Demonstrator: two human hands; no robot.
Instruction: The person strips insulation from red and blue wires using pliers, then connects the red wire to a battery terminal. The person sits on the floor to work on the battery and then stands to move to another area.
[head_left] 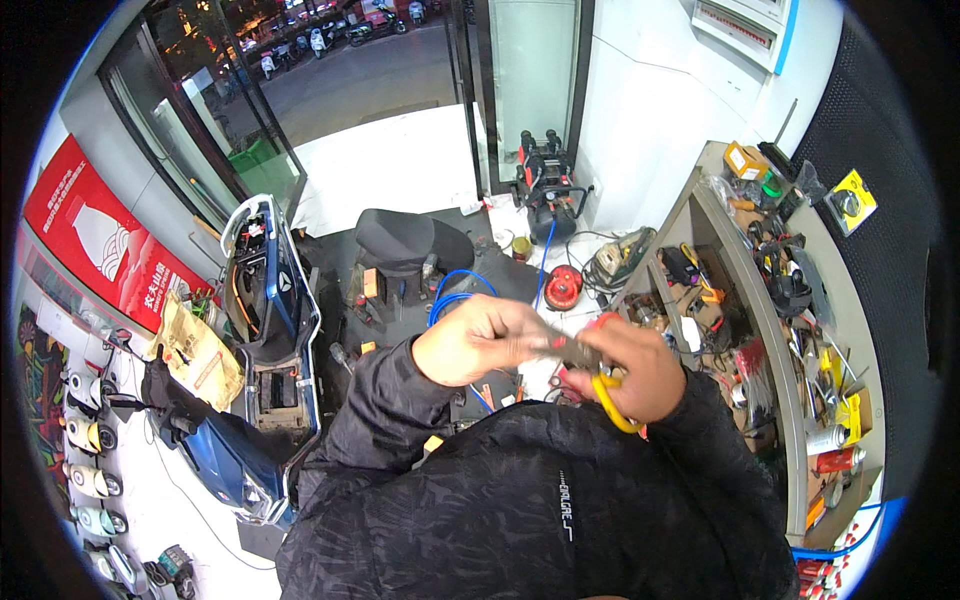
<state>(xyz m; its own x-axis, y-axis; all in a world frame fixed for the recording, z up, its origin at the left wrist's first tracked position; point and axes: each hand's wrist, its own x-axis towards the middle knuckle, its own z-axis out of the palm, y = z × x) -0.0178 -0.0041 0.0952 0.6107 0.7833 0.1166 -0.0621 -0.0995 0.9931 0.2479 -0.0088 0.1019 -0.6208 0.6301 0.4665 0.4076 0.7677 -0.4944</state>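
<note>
In front of my chest, my right hand [645,368] is wrapped round pliers [612,404] with yellow grips and a dark metal head, which is blurred. The head points left, toward my left hand [462,342]. The fingers of my left hand are pinched together close to the plier head. Motion blur hides what they hold, if anything. Both hands are above the dark floor mat, and black sleeves cover my forearms.
A blue scooter [290,320] with its seat area uncovered stands at left. Its dark seat [410,238] lies ahead on the mat. A blue hose [548,250] runs to an air compressor [548,190]. A cluttered tool cabinet [735,270] stands at right; a red reel-like object [563,287] lies near it.
</note>
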